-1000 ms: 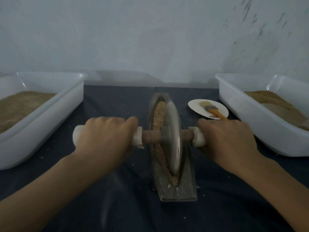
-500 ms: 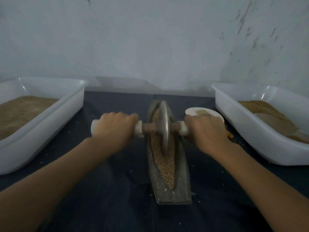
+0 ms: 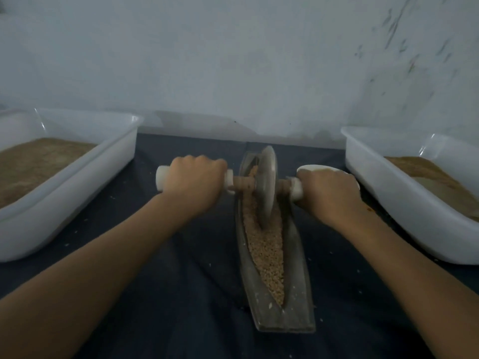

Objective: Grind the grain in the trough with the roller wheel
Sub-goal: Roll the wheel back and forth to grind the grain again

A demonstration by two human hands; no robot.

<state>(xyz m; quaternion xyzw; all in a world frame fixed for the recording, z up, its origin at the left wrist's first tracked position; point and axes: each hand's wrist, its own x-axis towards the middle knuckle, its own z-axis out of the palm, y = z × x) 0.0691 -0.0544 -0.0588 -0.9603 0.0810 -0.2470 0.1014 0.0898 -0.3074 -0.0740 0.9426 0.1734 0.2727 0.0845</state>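
Left hand (image 3: 193, 183) wraps the left white handle (image 3: 162, 178); the roller wheel (image 3: 267, 183) stands upright in the far part of the trough (image 3: 298, 257), bedded in grain (image 3: 267, 251); right hand (image 3: 328, 194) wraps the right handle. Risk: uneven pressure could tilt the wheel, spilling grain over the rim.

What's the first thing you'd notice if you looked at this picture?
Right in the middle, a metal wheel stands in a long trough full of grain. The left hand and the right hand each grip one end of its handle. A big white tub sits on each side.
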